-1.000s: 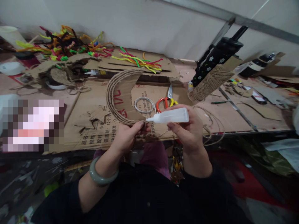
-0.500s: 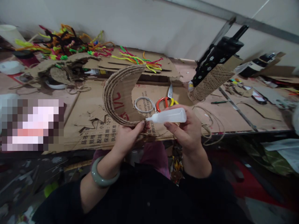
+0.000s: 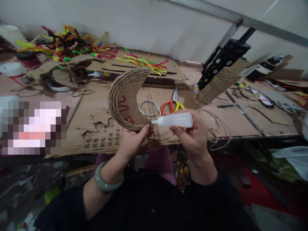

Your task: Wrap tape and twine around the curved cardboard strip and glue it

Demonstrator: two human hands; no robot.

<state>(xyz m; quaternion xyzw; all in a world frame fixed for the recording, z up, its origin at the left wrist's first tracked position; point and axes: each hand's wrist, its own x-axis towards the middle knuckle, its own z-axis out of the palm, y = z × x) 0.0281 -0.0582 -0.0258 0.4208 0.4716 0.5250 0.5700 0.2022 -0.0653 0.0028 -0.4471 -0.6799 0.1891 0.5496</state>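
My left hand grips the lower tip of a cardboard crescent, whose outer part is lined with rows of brown twine. Red marks show on its bare cardboard. In my right hand is a white glue bottle, lying nearly level with its nozzle pointing left at the crescent's lower tip, close by my left thumb. Whether the nozzle touches the cardboard I cannot tell. Behind the bottle lie scissors with orange and yellow handles and a white ring.
A flattened cardboard sheet covers the table before me. At the right stand a twine spool and a black flowered umbrella. Colourful pipe cleaners lie at the back. Loose twine hangs over the front edge.
The crescent has shifted very slightly to the right along with the glue bottle. Both hands keep the same hold.
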